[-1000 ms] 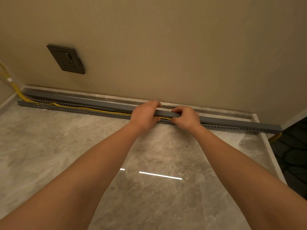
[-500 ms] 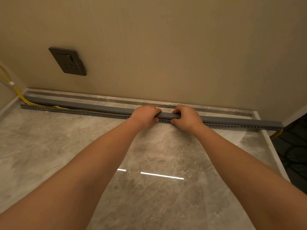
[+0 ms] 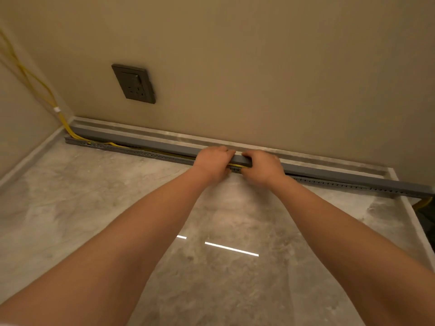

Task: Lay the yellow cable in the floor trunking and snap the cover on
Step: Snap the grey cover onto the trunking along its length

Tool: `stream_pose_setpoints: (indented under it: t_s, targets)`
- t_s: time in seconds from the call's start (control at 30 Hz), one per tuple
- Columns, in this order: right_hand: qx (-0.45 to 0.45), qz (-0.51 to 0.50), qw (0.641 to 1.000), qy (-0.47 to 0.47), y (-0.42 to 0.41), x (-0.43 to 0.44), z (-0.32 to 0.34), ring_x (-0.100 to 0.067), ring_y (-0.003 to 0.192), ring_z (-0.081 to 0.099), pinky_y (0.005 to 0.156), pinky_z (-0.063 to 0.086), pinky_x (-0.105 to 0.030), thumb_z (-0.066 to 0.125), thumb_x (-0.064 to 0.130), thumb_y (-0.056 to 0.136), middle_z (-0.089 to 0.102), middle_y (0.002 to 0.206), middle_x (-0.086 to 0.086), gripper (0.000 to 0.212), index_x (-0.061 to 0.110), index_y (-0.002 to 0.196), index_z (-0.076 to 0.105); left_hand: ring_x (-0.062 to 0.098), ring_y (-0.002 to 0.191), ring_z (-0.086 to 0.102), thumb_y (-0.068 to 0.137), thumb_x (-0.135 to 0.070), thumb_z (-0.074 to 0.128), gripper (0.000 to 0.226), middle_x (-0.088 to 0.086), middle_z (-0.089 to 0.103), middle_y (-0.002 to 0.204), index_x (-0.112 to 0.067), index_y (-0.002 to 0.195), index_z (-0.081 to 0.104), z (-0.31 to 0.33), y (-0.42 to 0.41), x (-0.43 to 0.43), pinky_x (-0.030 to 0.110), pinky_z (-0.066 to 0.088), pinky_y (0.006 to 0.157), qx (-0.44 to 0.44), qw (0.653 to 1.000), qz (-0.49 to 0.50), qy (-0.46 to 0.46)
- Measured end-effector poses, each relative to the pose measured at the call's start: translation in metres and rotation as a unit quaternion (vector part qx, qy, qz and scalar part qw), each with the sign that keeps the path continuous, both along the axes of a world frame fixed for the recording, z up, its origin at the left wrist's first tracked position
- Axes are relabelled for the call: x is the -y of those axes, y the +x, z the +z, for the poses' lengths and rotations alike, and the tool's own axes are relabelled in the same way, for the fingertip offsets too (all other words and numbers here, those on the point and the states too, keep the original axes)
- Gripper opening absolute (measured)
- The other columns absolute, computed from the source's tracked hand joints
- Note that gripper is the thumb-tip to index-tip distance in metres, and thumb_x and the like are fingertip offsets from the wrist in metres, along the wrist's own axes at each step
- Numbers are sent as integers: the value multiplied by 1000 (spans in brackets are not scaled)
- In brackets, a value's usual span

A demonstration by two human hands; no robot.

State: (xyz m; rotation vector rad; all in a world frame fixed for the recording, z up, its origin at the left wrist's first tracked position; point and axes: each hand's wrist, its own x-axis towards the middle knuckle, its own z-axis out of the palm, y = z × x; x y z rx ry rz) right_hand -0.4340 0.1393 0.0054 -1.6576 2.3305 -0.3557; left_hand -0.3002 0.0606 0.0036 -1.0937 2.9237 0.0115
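**Both hands on the grey cover, low by the wall**

Nearest: two bare arms reaching out over a shiny stone floor (image 3: 117,208), with lots of open room on both sides. A thin white streak of light (image 3: 231,249) on the floor between the arms.

Farther out: left hand (image 3: 213,162) and right hand (image 3: 263,167) close together, nearly touching, each curled tight around the long grey cover (image 3: 146,143). Fingers over the top of it, thumbs hidden. Cover lifted a little at the middle and the left part, not snapped down there. Under it, the grey trunking (image 3: 131,150) with a row of small holes, flat on the floor along the wall's foot. Yellow cable (image 3: 113,144) lying in the trunking, peeking out in the gap left of the hands and between them.

Far left corner: cable climbing up the side wall, with a small white tag (image 3: 56,110). Far right: cable end (image 3: 423,203) past the floor's raised edge. On the back wall, a dark socket (image 3: 134,84), well above the cover.
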Motion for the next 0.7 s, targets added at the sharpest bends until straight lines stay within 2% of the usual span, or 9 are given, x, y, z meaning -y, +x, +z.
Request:
stream_pose_setpoints:
  t_s: [0.2,0.37,0.6,0.7]
  targets:
    - [-11,31,999,25,57,37,8,-32,99,62,86,48,-40,59,30,80,70,105,-7,24,22,102,65,27,119,53,89,-36,59,53,5,54,132,-18,137,45,4,55,29,37,42,97,1,999,27,-18]
    - [-21,25,999,33,115,70,12,-34,110,58,97,46,-43,59,31,81,66,114,-10,29,20,107,64,27,119,53,88,-34,60,52,6,54,133,-17,135,46,8,108,60,37,43,96,11,1000,16,-21]
    - [-16,11,998,55,197,126,15,-32,111,57,100,44,-47,57,31,82,64,115,-8,29,22,108,62,25,125,48,88,-36,61,57,5,48,139,-14,137,43,9,186,115,37,43,100,29,999,-14,2]
    - [-6,7,998,57,228,151,13,-31,114,56,103,42,-49,56,30,84,64,118,-8,29,23,112,62,24,123,50,87,-33,61,55,5,50,137,-14,135,44,8,214,135,38,44,98,27,999,-23,4]
